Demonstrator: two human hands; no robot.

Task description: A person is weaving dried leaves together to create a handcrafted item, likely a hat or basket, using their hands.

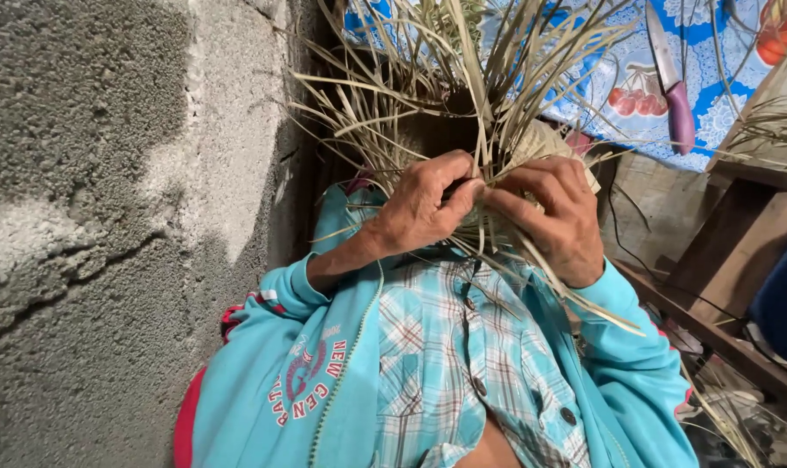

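Note:
I hold a partly woven piece of dried palm-leaf strips in front of my chest. My left hand pinches several strips at the woven base, thumb and fingers closed on them. My right hand grips the same bundle from the other side, fingertips meeting the left hand's. Long loose strips fan upward and outward from the weave. Some trail down over my plaid shirt.
A rough grey concrete wall fills the left. A knife with a purple handle lies on a blue patterned cloth at upper right. A wooden table frame stands at the right.

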